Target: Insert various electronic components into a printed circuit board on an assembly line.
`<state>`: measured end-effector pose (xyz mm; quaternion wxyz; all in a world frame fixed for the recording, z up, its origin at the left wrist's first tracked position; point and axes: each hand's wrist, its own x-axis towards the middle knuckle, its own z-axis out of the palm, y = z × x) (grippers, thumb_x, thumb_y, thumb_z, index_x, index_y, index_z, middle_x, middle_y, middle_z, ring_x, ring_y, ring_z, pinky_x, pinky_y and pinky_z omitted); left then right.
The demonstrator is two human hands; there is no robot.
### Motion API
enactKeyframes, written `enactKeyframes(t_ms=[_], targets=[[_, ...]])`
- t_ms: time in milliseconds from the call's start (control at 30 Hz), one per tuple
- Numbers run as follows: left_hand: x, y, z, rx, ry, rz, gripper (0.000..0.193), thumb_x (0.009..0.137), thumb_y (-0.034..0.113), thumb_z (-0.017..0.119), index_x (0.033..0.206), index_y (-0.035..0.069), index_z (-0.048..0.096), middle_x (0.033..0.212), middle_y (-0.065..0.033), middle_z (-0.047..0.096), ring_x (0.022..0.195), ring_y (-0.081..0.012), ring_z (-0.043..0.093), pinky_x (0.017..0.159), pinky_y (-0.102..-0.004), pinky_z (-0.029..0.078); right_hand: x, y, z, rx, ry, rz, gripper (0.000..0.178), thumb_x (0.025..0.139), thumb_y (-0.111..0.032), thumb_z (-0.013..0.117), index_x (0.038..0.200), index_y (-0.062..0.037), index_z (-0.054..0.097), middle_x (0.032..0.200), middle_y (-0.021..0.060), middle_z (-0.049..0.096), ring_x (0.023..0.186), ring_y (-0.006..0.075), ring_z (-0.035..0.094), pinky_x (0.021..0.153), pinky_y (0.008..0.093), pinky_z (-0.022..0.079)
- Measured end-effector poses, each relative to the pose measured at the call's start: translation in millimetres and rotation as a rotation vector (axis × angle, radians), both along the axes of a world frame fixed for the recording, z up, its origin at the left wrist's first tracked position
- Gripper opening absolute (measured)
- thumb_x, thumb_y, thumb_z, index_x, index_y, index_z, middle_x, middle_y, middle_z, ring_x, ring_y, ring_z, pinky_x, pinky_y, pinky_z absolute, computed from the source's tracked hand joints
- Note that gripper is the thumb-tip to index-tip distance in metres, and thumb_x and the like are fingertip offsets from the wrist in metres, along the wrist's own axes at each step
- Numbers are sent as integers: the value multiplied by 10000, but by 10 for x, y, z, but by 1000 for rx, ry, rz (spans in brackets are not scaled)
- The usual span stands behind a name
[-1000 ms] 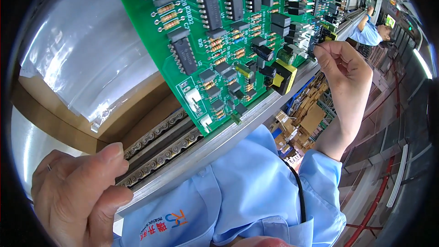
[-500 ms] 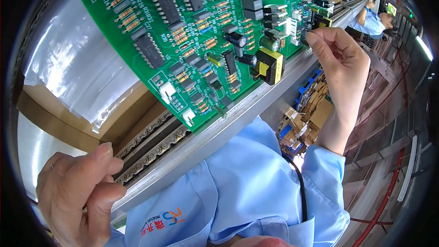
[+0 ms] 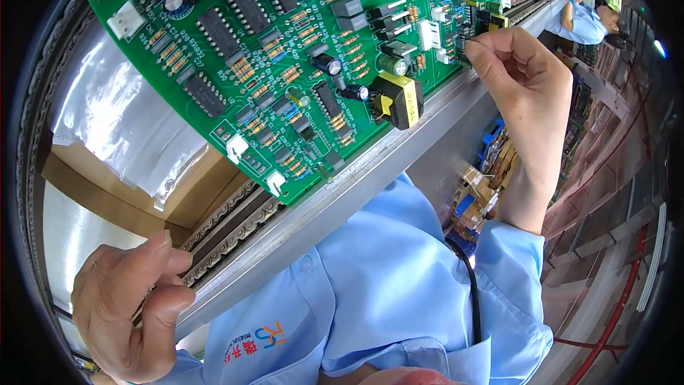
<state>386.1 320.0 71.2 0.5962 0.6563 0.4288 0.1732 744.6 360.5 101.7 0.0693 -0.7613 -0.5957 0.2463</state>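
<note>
A green circuit board [image 3: 206,125], crowded with resistors, black chips and capacitors, lies across a conveyor's metal rail [image 3: 363,164]. At the board's right part, my right hand [image 3: 524,75] pinches thumb and forefinger together; what lies between the tips is too small to make out. A yellow-and-black transformer [image 3: 399,102] and a white connector [image 3: 429,34] stand on the board left of that hand. Lower left, beside the rail and off the board, my left hand [image 3: 132,306] is loosely curled. Its palm is turned out of sight, so anything inside stays hidden.
Chains [image 3: 231,232] run beside the rail. Shiny plastic sheeting [image 3: 128,121] lies beyond, left of the board. Cardboard boxes [image 3: 479,189] are piled below to the right. Another person in light blue [image 3: 586,25] sits farther along the line.
In the picture, the board has shifted left and slightly up. My right hand has moved slightly left and up, still pinched; my left hand appears slightly farther right and lower, still curled.
</note>
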Motion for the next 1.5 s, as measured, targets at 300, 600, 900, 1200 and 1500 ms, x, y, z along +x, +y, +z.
enactKeyframes(t_ms=[300, 600, 900, 1200, 1500], targets=[[24, -53, 22, -83, 24, 70, 426, 838, -20, 632, 1263, 1, 605, 947, -132, 681, 736, -146, 614, 708, -277, 502, -31, -6, 36, -30, -68, -12, 94, 870, -41, 727, 914, 33, 689, 781, -26, 650, 694, 0, 519, 627, 154, 402], [-28, -28, -23, -87, 29, -38, 421, 844, -17, 638, 1263, -6, 602, 953, -145, 684, 751, -154, 619, 717, -272, 502, 14, 25, 37, -52, -79, 34, 82, 878, -38, 715, 902, 32, 682, 763, -19, 651, 704, 5, 529, 632, 160, 411], [78, -41, -15, 86, 94, 61, 412, 826, 129, 739, 1210, 22, 634, 814, -108, 715, 599, -171, 608, 569, -276, 458, 34, -18, 133, 1, -78, 41, 150, 904, -17, 660, 1037, 18, 721, 758, -19, 628, 675, 25, 508, 606, 169, 384], [455, 172, 7, -107, 129, 128, 248, 878, 31, 645, 1121, -15, 662, 894, -143, 705, 769, -254, 701, 685, -339, 540, 229, 171, 199, 291, -20, 187, 160, 879, 9, 629, 1000, -34, 725, 726, 62, 620, 579, 91, 517, 528, 233, 410], [607, 122, -18, 66, 163, 148, 74, 912, 107, 634, 935, 40, 656, 806, -138, 676, 713, -355, 654, 613, -415, 518, 158, 961, 130, 513, -40, 464, 167, 864, -100, 681, 1028, -87, 710, 816, 74, 660, 609, 187, 607, 567, 293, 470]])
